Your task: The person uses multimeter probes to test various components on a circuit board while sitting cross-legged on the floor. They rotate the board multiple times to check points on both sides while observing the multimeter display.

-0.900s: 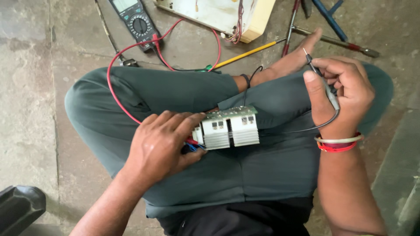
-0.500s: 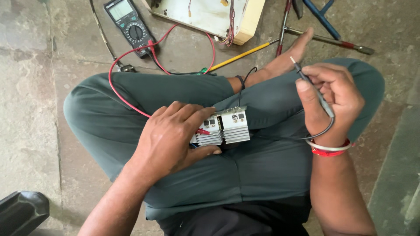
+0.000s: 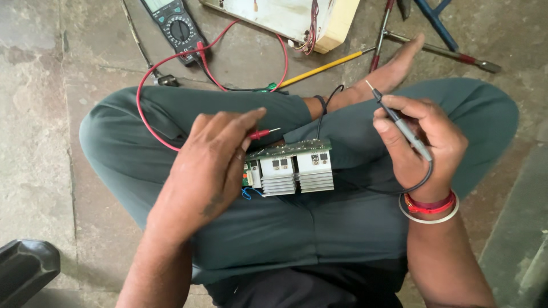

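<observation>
Two probes are in play here, one in each hand. My left hand (image 3: 208, 165) has its fingers closed around the red probe (image 3: 260, 134), whose metal tip pokes out past the fingertips just above the circuit board (image 3: 291, 165). My right hand (image 3: 419, 142) pinches the black probe (image 3: 399, 122) like a pen, tip raised and pointing up and away from the board, its black lead looping down round the wrist.

That board, with its finned heat sinks, rests on my lap, on the grey-green trousers (image 3: 319, 228), partly under the left hand; I think the palm steadies its left edge, though the hand hides the contact. I judge it rigid and fairly weighty for its size because of the metal fins, with sharp solder points and delicate parts on top, so the safe hold looks to be on the fin blocks or the bare edges. Both probes look light and stiff, with slim plastic barrels that suit a fingertip grip well back from the needle.

On the floor beyond my knees lie the multimeter (image 3: 171, 25) with its red lead (image 3: 142, 91), a pale open casing (image 3: 285, 17) and a yellow-handled tool (image 3: 319, 69).
</observation>
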